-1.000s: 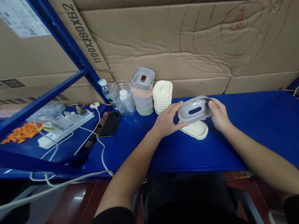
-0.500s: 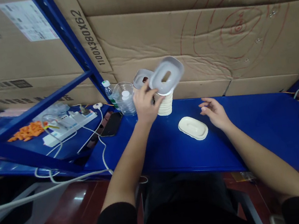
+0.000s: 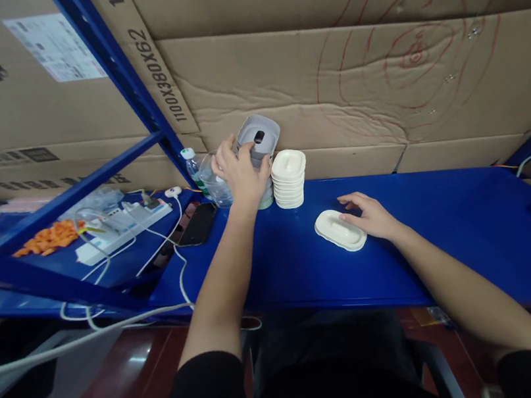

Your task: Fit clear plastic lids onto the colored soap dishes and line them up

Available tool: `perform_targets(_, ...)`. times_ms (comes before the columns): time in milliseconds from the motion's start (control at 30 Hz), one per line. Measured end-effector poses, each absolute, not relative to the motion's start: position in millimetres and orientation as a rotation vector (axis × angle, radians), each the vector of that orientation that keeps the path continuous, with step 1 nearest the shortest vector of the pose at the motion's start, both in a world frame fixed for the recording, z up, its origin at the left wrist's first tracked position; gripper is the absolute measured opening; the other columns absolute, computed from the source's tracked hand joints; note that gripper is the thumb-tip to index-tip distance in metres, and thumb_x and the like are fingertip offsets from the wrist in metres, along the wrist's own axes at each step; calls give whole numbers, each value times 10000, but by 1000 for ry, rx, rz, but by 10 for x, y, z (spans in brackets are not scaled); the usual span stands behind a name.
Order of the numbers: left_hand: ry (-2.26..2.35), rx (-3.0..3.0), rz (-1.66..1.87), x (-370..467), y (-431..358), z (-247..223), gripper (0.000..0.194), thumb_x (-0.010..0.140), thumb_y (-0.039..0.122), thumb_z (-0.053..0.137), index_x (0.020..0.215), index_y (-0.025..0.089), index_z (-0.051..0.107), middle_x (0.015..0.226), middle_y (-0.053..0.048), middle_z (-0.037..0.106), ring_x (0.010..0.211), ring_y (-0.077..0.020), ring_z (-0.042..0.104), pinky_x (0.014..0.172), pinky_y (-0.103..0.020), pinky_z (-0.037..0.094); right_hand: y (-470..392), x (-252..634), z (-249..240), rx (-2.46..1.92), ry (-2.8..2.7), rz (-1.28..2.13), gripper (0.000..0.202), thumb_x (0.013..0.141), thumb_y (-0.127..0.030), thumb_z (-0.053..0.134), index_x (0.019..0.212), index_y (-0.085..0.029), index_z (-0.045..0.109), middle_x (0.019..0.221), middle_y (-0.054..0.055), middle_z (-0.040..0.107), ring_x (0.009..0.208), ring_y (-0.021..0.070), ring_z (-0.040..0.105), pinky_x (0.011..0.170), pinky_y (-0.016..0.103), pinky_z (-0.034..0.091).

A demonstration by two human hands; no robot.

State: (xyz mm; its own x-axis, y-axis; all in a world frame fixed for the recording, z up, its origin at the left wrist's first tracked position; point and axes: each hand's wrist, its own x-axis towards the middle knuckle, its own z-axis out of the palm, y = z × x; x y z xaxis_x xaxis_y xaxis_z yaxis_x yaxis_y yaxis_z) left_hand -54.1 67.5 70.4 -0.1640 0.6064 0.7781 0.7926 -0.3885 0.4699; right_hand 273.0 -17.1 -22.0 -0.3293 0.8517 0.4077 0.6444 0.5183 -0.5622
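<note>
My left hand is at the back of the table with its thumb and fingers on the near edge of a grey oval tray with a slot. That tray sits on a stack, mostly hidden behind my hand, with a greenish base. Just right of it stands a stack of cream oval trays. Nearer to me a single cream oval tray lies flat on the blue table. Over its right end is my right hand, fingers apart, thumb at the tray's surface; whether it presses is unclear.
A clear plastic container and a water bottle stand left of the stacks. A dark phone lies nearby. Further left are a white power strip, loose cables and orange pieces. Cardboard walls the back.
My left hand has moved the grey tray left and down, from in the air onto the stack. My right hand has come left, over the single cream tray.
</note>
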Motion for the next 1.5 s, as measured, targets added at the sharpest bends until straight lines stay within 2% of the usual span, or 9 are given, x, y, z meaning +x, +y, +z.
perform_targets(267, -1427, -1904, -1563, -471, 593, 580, 518, 893, 524, 699, 1302, 210, 645, 1571, -164, 499, 1519, -397, 365, 1256, -617, 211, -255, 2703, -61, -1295, -2255, 404, 639, 929, -627, 662, 1443, -249, 628, 1394, 146, 658, 1245, 350, 658, 1051, 536, 547)
perform_targets(433, -1064, -2292, -1385, -245, 328, 175, 302, 957, 433, 633, 1142, 209, 716, 1335, -162, 679, 1341, -355, 575, 1150, -567, 379, -251, 2820, -100, -1450, -2551, 445, 1056, 690, -782, 806, 1575, -283, 518, 1618, 172, 501, 1527, 487, 379, 1237, 763, 168)
perform_targets(533, -799, -2682, -1131, -110, 216, -1, 274, 998, 413, 601, 1100, 196, 732, 1187, -121, 744, 1149, -269, 678, 1021, -451, 497, -242, 2857, -163, -1534, -2626, 499, 1178, 605, -780, 855, 1612, -305, 468, 1685, 166, 412, 1582, 511, 253, 1240, 786, 74)
perform_targets(733, -726, -3033, -814, 6, 200, -178, 493, 924, 576, 710, 1219, 181, 721, 1296, -126, 700, 1155, -275, 668, 1009, -438, 524, -224, 2830, -169, -1418, -2534, 450, 923, 692, -630, 878, 1512, -307, 601, 1592, 143, 548, 1488, 457, 465, 1232, 724, 267)
perform_targets(900, -819, -3046, -739, -36, 267, -267, 655, 844, 618, 788, 1323, 183, 693, 1422, -174, 629, 1274, -332, 622, 1088, -504, 493, -222, 2814, -154, -1235, -2421, 444, 776, 749, -487, 883, 1448, -233, 662, 1598, 174, 526, 1445, 404, 535, 1184, 594, 445)
perform_targets(1033, -838, -3030, -741, -68, 288, -262, 548, 884, 507, 789, 1311, 173, 705, 1438, -182, 626, 1275, -323, 639, 1086, -488, 507, -255, 2775, -114, -1131, -2323, 393, 610, 823, -506, 837, 1375, -282, 708, 1582, 130, 553, 1421, 375, 568, 1174, 591, 465)
perform_targets(1200, -884, -2973, -803, -40, 251, -203, 319, 1006, 415, 651, 1232, 206, 732, 1362, -130, 707, 1205, -281, 700, 1047, -482, 536, -250, 2784, -57, -1051, -2199, 291, 505, 919, -592, 718, 1301, -263, 731, 1359, 126, 722, 1258, 333, 686, 1092, 553, 527)
perform_targets(1367, -998, -2923, -1051, -15, 215, -150, 319, 1082, 397, 511, 1220, 187, 707, 1164, -84, 792, 1054, -231, 757, 926, -383, 581, -257, 2800, -48, -1071, -2008, 258, 589, 948, -686, 614, 1335, -248, 690, 1184, 109, 790, 1082, 297, 754, 977, 473, 582)
perform_targets(1500, -1054, -2905, -1230, -15, 199, -166, 362, 1096, 399, 468, 1326, 181, 643, 1099, -82, 799, 968, -203, 770, 857, -339, 600, -297, 2727, -61, -1177, -1754, 329, 453, 993, -631, 571, 1110, -229, 744, 954, 70, 805, 821, 231, 761, 774, 378, 606)
